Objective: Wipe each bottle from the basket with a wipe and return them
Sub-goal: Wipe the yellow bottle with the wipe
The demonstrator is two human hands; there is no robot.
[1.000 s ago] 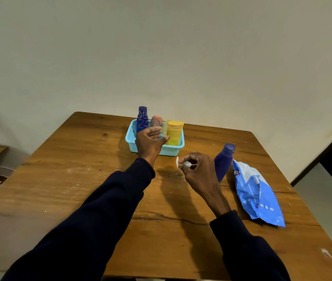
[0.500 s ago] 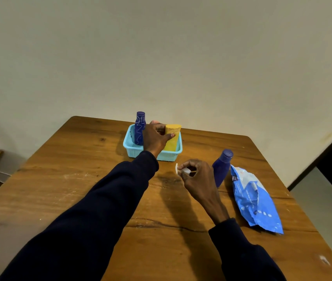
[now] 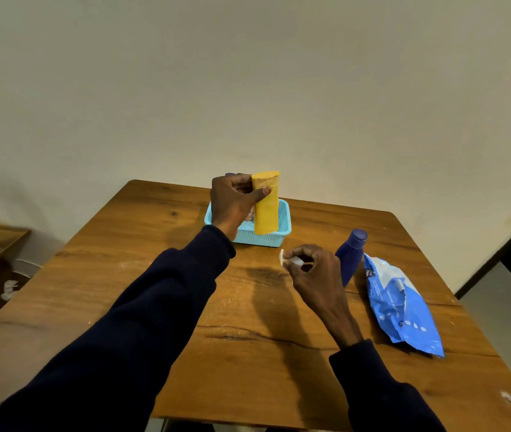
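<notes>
Head view: the left hand [image 3: 232,202] grips the tall yellow plastic bottle [image 3: 266,213] upright over the pale-blue plastic basket [image 3: 260,240], beyond the right hand [image 3: 313,271] pinching a white wipe [image 3: 293,261].

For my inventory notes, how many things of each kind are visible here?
Bottles: 3 (yellow bottle, blue bottle, blue cap behind the left hand)
Basket: 1
Wipes pack: 1
Wipe: 1
Total: 6; the hand may hide more.

Grained, scuffed wooden table [image 3: 248,353], low sheen. At 12 o'clock: perforated plastic basket [image 3: 260,240], matt yellow plastic bottle [image 3: 266,210]. At 3 o'clock: smooth blue bottle [image 3: 352,257]; glossy crinkled film pack [image 3: 403,310].
</notes>
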